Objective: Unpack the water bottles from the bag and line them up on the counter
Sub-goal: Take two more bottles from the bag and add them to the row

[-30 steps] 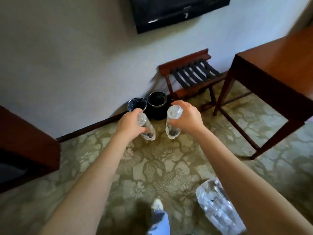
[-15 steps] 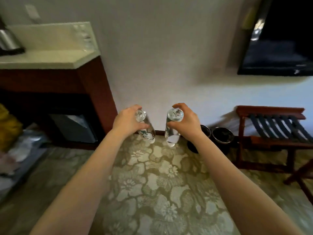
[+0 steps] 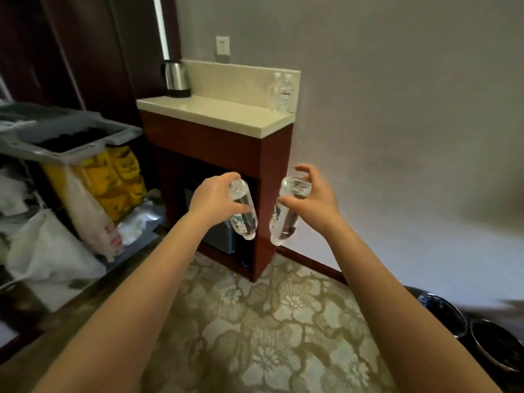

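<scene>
Carrying one water bottle in each hand, I am at the transfer step: out of the bag, not yet on the counter. My left hand [image 3: 215, 198] is wrapped round the left bottle [image 3: 244, 214], fingers and thumb curled about it. My right hand [image 3: 313, 199] grasps the right bottle [image 3: 285, 222] near its base, thumb across the front and fingers hooked over the top, the forefinger lifted a little. Both bottles hang in the air cap-down and slightly tilted, close together but apart, in front of the dark wooden cabinet [image 3: 221, 143] and below its top.

The counter [image 3: 221, 113] is the pale stone top of that cabinet, ahead of and above my hands. Two bottles [image 3: 282, 93] stand upright on it at the back right corner, side by side against the splashback, and a steel kettle [image 3: 175, 79] sits at the back left. The bag does not show. A cart [image 3: 71, 131] loaded with sacks stands to the left, and patterned carpet [image 3: 269, 336] lies underfoot.

Next, I judge, I must raise both bottles above the counter's edge, turn them cap-up, and set them on their bases beside the standing pair so the row runs on. Doing both at once risks knocking a neighbour over; placing one first seems safer.
</scene>
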Action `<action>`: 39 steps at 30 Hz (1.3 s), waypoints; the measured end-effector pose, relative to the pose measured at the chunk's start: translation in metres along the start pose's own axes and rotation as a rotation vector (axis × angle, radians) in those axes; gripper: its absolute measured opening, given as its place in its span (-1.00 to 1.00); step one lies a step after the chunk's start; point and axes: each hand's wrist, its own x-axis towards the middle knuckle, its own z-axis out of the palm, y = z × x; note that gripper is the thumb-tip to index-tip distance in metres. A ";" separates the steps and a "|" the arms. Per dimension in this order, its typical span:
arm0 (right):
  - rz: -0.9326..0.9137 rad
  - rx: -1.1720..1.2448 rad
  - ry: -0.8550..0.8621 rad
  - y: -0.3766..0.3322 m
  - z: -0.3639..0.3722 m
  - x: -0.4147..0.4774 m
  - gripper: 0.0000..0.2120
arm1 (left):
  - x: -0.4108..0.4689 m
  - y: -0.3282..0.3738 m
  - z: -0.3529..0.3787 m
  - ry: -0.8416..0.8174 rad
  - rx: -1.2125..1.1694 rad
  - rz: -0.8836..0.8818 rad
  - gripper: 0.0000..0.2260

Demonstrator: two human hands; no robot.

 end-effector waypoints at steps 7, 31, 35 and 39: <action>-0.117 0.061 -0.065 0.006 0.095 0.139 -0.37 | 0.118 -0.082 -0.031 0.082 0.111 -0.058 -0.28; -0.223 0.027 0.290 -0.038 0.324 0.567 -0.38 | 0.558 -0.260 -0.142 0.251 0.099 0.219 -0.28; -0.216 -0.091 0.323 -0.011 0.331 0.618 -0.33 | 0.629 -0.270 -0.113 0.226 0.058 0.278 -0.29; -0.206 -0.185 0.391 0.036 0.333 0.671 -0.33 | 0.697 -0.275 -0.072 0.220 0.051 0.320 -0.31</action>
